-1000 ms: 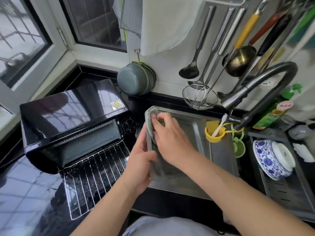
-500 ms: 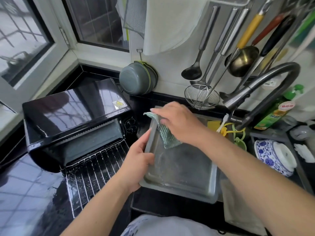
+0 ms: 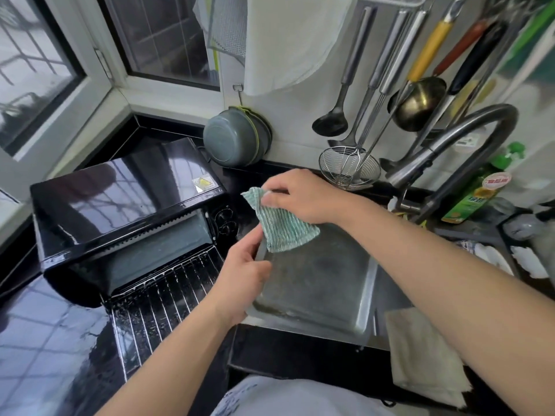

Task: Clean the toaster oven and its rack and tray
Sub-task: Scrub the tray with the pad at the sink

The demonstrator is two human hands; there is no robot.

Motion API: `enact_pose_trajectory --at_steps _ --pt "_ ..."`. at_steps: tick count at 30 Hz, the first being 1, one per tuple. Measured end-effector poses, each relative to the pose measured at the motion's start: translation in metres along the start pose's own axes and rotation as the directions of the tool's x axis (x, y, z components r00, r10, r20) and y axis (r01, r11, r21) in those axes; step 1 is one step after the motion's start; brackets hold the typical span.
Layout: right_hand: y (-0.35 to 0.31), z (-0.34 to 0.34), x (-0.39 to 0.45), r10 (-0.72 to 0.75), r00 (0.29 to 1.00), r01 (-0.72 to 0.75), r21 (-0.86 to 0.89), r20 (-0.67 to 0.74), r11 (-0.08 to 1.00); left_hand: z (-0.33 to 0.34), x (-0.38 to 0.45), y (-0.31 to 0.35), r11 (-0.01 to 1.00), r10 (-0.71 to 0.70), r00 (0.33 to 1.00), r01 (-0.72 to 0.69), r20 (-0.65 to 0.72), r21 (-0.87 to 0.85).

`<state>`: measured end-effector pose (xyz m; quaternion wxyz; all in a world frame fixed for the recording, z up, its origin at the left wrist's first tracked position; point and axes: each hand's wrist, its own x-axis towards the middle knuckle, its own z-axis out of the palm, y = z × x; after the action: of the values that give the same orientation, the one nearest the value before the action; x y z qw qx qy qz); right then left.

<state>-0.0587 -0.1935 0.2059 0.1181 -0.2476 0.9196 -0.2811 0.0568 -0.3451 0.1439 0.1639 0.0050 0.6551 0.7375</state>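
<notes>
A grey metal tray (image 3: 318, 283) lies tilted over the sink. My left hand (image 3: 243, 274) grips its left edge. My right hand (image 3: 303, 196) pinches a green striped cloth (image 3: 280, 226) by its upper corner, and the cloth hangs down onto the tray's far left corner. To the left stands the black toaster oven (image 3: 120, 199), its door open. The wire rack (image 3: 156, 301) rests on the open door and sticks out toward me.
A curved faucet (image 3: 468, 139) arches over the sink at the right, beside a green detergent bottle (image 3: 474, 196). Ladles and a wire skimmer (image 3: 348, 166) hang on the wall. A grey pot (image 3: 237, 136) hangs behind the oven. A beige rag (image 3: 423, 358) lies on the sink's front edge.
The tray has gone from standing nearly upright in the sink to lying flatter. My right hand lifted the cloth off the tray surface and now holds it by a corner.
</notes>
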Motion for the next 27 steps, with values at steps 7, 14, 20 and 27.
enact_pose_trajectory --at_steps 7,14,20,27 --pt "0.075 -0.008 -0.035 0.225 0.972 -0.224 -0.027 0.066 0.974 -0.016 -0.003 -0.009 0.982 -0.077 0.99 0.056 -0.114 -0.181" --pt "0.042 0.009 -0.003 0.084 0.996 -0.081 0.08 -0.026 0.993 -0.003 0.006 -0.006 0.992 -0.062 0.993 0.05 -0.103 -0.115" --pt "0.136 -0.004 -0.055 0.374 0.924 -0.379 0.069 0.077 0.923 -0.023 0.004 -0.008 0.968 -0.109 0.987 0.078 -0.122 -0.237" --pt "0.134 -0.018 -0.042 0.465 0.858 -0.508 0.223 0.219 0.832 -0.033 0.001 -0.009 0.954 -0.142 0.987 0.115 -0.081 -0.275"
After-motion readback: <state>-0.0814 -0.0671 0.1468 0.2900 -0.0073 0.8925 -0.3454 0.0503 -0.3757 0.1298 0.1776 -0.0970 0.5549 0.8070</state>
